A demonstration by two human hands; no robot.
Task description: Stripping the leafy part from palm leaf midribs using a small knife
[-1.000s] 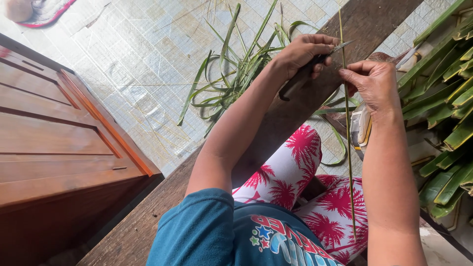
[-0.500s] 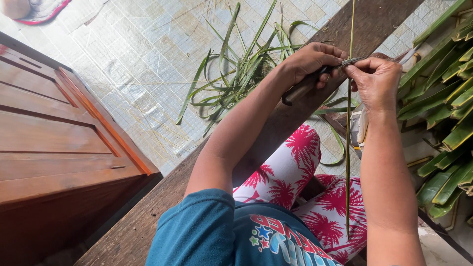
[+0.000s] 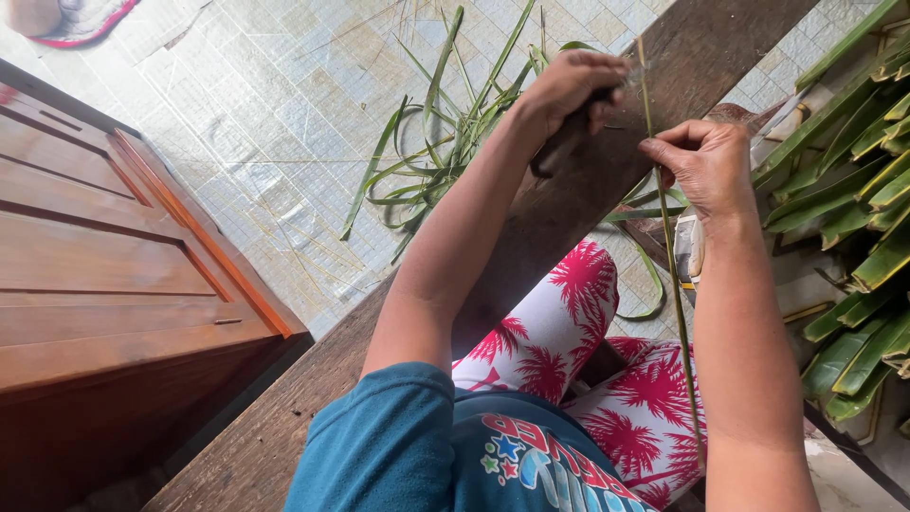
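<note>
Looking down from the head camera, I see my left hand (image 3: 569,90) closed around the dark handle of a small knife (image 3: 578,123), its blade end meeting a thin green leaf rib (image 3: 671,256) at about 12 o'clock in the view. My right hand (image 3: 706,166) sits just to the 3 o'clock side of it, fingers pressed together and pinching that rib just below the blade. The rib runs from the hands down toward 6 o'clock, across my red-and-white patterned trousers (image 3: 569,313). As I judge it, the work is partway along: a loose heap of stripped green leaf blades (image 3: 455,142) lies on the tiled floor (image 3: 265,114) at 11 o'clock, beyond the dark wooden plank (image 3: 569,209) that crosses my lap, while a thick stack of whole green fronds (image 3: 853,190) at 3 o'clock looks untouched. A brown wooden door (image 3: 114,275) fills the 9 o'clock side.
</note>
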